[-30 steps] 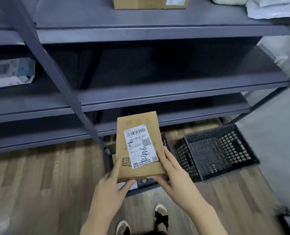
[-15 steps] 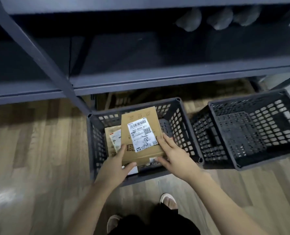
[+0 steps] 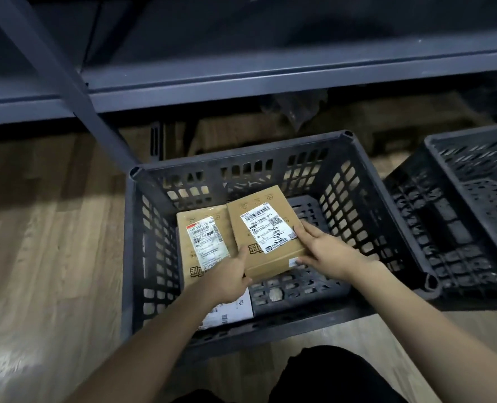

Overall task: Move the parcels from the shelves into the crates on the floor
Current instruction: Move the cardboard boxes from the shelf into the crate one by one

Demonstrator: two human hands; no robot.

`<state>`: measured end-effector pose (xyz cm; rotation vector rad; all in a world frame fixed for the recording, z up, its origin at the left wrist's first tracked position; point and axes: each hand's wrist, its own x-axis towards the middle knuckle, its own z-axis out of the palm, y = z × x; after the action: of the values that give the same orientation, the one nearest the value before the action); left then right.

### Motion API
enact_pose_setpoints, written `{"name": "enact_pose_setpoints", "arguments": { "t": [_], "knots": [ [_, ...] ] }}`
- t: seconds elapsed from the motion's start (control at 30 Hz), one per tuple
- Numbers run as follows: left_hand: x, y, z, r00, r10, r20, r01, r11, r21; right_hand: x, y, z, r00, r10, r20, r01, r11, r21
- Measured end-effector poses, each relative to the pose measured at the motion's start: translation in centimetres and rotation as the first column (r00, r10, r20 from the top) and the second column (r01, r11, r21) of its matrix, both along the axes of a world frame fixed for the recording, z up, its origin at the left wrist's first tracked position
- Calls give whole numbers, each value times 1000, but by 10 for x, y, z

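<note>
A flat brown cardboard parcel (image 3: 243, 222) with a white shipping label sits low inside the dark plastic crate (image 3: 131, 257) on the floor. My left hand (image 3: 227, 282) grips its near left corner and my right hand (image 3: 325, 250) holds its right edge. Beside it on the left lies a second brown labelled parcel (image 3: 203, 242), flat in the crate. A white packet (image 3: 230, 312) shows under my left hand. The held parcel partly overlaps the second one.
A second dark crate (image 3: 459, 228) stands to the right, tilted and touching the first. The grey metal shelf (image 3: 270, 82) runs above, with a slanted upright post (image 3: 67, 88) at the left. Wooden floor (image 3: 38, 271) spreads left and in front.
The parcel has gone from in front of the shelves down into the crate, both hands still on it. The view has dropped much closer to the crate.
</note>
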<state>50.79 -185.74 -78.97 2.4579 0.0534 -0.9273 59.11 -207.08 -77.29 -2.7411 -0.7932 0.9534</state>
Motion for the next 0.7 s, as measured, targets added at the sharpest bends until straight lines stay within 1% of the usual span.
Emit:
{"name": "enact_pose_setpoints", "arguments": {
  "t": [0.13, 0.27, 0.37, 0.5, 0.6, 0.7],
  "knots": [
    [8, 3, -18, 999, -46, -20, 47, 998, 32, 6, 5, -21, 1000, 0, 1, 0, 998, -69],
    [16, 8, -37, 995, -104, -8, 104, 991, 86, 9, 13, -42, 1000, 16, -6, -17, 990, -142],
    [20, 10, -51, 984, -175, -26, 177, 975, 132, 16, 20, -59, 996, 55, -64, -69, 967, -244],
    [17, 8, -64, 966, -248, -75, 258, 950, 173, 24, 23, -78, 988, 72, -138, -110, 949, -295],
    [19, 6, -71, 951, -306, -53, 309, 917, 252, 26, 24, -88, 980, 108, -166, -155, 939, -307],
    [25, 4, -75, 905, -425, 14, 384, 829, 407, 28, 24, -95, 975, 147, -167, -193, 932, -306]
  ]
}}
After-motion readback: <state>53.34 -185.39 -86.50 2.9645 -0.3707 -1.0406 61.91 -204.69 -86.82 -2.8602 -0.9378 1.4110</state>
